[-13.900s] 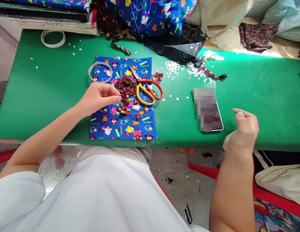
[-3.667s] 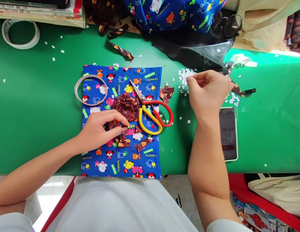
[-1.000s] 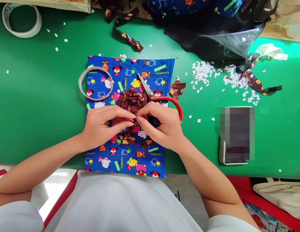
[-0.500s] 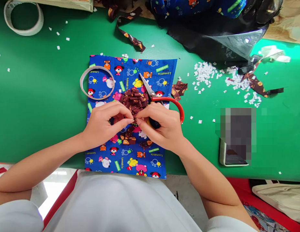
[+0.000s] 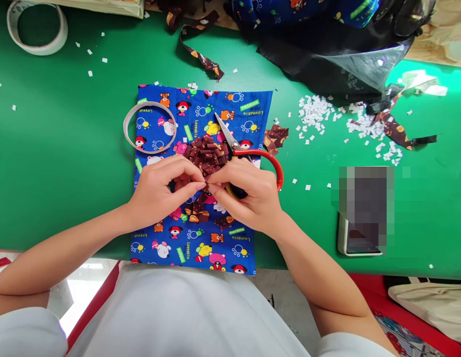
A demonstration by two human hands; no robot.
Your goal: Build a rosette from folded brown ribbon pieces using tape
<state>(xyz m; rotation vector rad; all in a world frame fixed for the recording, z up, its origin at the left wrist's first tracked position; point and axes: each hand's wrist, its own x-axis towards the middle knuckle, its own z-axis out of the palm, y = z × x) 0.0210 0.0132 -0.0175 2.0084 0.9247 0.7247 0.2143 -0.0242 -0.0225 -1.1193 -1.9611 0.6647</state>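
Note:
My left hand (image 5: 161, 191) and my right hand (image 5: 251, 193) meet fingertip to fingertip, each in a pinch. Whatever lies between the fingertips is too small to make out. Just beyond them sits a heap of small cut brown pieces (image 5: 207, 153) on a blue cartoon-print cloth (image 5: 201, 111). Close by my right hand lies a pair of scissors (image 5: 234, 145) with red handles, partly hidden beneath that hand and its blades pointing away. More brown printed scraps (image 5: 197, 212) rest on the cloth below my hands. A roll of tape (image 5: 172, 119) overlaps the cloth's left side.
On the green table (image 5: 85, 148), a larger tape roll (image 5: 61, 34) stands at the far left. A brown strip (image 5: 202, 60) and a black plastic bag (image 5: 308, 59) lie along the back. Tiny white pieces (image 5: 314, 114) are scattered at right, near a phone (image 5: 342, 238), partly blurred.

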